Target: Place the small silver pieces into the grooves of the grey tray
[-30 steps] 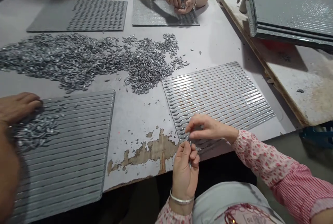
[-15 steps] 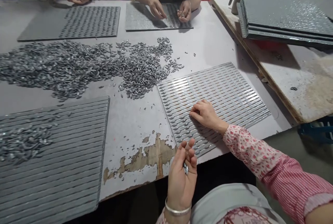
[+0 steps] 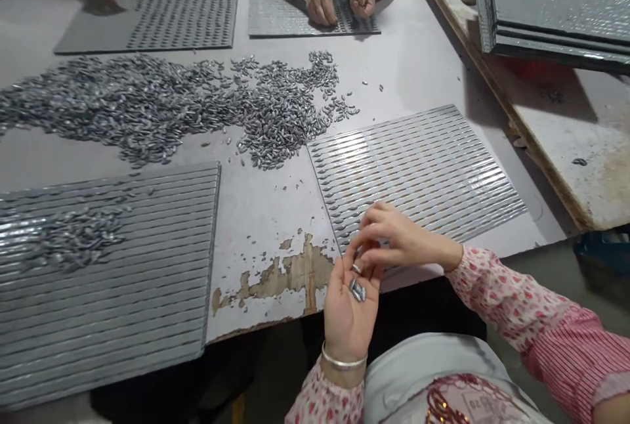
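Note:
My left hand [image 3: 350, 312] is palm up near the table's front edge, cupping a few small silver pieces [image 3: 357, 290]. Over its fingers, my right hand [image 3: 394, 237] has thumb and fingers bent down around a silver piece at the left fingertips. Behind my hands lies a grey ridged board [image 3: 418, 168], with silver pieces in rows along its left side. A large heap of silver pieces [image 3: 275, 115] spreads over the table's middle. At the left, another ridged board [image 3: 123, 293] bears a smaller pile of pieces [image 3: 81, 237].
Across the table, two people's hands [image 3: 321, 2] work over two more boards [image 3: 184, 20]. Stacked boards [image 3: 561, 0] lie on a side table [image 3: 605, 168] at the right. The white table top [image 3: 256, 214] has a peeled patch near its front edge.
My right hand has come back from the board to my left hand, which has opened out flatter. The view has shifted, and the hands across the table have moved.

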`<state>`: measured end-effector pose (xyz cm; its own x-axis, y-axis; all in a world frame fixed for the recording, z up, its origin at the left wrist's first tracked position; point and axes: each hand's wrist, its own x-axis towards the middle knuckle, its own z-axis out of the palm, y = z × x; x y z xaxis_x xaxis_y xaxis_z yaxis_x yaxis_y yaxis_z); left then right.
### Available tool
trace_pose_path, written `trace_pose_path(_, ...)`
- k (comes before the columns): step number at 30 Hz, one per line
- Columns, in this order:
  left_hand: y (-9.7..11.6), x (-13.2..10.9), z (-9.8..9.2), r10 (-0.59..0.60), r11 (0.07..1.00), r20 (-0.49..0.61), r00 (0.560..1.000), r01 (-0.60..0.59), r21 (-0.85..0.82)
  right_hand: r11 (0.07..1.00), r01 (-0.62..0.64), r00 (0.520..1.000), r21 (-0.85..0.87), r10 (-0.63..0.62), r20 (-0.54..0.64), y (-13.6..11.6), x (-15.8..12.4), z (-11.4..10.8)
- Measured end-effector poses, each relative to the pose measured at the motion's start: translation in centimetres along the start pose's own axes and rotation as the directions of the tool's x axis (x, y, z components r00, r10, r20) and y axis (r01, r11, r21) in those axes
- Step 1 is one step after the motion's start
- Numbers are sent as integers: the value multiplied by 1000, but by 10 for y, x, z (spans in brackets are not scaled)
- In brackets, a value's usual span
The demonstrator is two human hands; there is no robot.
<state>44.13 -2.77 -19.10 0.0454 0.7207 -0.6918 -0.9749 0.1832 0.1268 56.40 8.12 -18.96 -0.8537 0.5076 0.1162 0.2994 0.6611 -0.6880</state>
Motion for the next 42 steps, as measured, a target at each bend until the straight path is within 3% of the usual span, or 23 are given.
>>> trace_pose_path(3,-1,1,1,11,1000,39,999,-9,-28,999,36,997,-7,-36,69,-17,-3,5)
trace_pose_path(6,2,0,2,-5,999,26,1000,6,-43,982,17,1000,187,-19,11,-17,-3,8)
trace_pose_path(8,9,-3,2,-13,998,-42,999,10,-60,927,-47,994,372,81,-77,-8,-1,5)
trace_pose_path(10,19,-6,2,7,996,-134,991,-19,-90,867,-137,956,478,242,-165,6,4,0)
trace_pose_path(12,29,-9,1,67,989,-215,974,-94,-115,853,-220,905,474,360,-227,22,11,-5)
trace_pose_path(14,37,-11,1,125,977,-271,954,-165,-132,877,-271,883,396,391,-260,36,19,-6)
trace_pose_path(19,39,-11,-3,67,979,-351,934,-130,-160,947,-310,920,88,322,-223,54,41,2)
trace_pose_path(24,32,-11,-10,-15,981,-259,966,-36,-189,928,-347,931,-132,325,-166,54,53,10)
trace_pose_path(29,26,-10,-6,63,995,-256,965,-80,-57,919,-276,960,-282,249,-130,58,57,11)
trace_pose_path(34,20,-5,-1,70,997,-280,958,-75,-5,933,-255,965,-254,227,-134,63,59,12)
trace_pose_path(38,15,0,-1,84,996,-237,968,-82,19,971,-210,961,-118,183,-206,49,49,5)
trace_pose_path(42,12,3,3,102,995,-105,989,-100,22,994,-24,997,106,32,-75,17,27,-7)
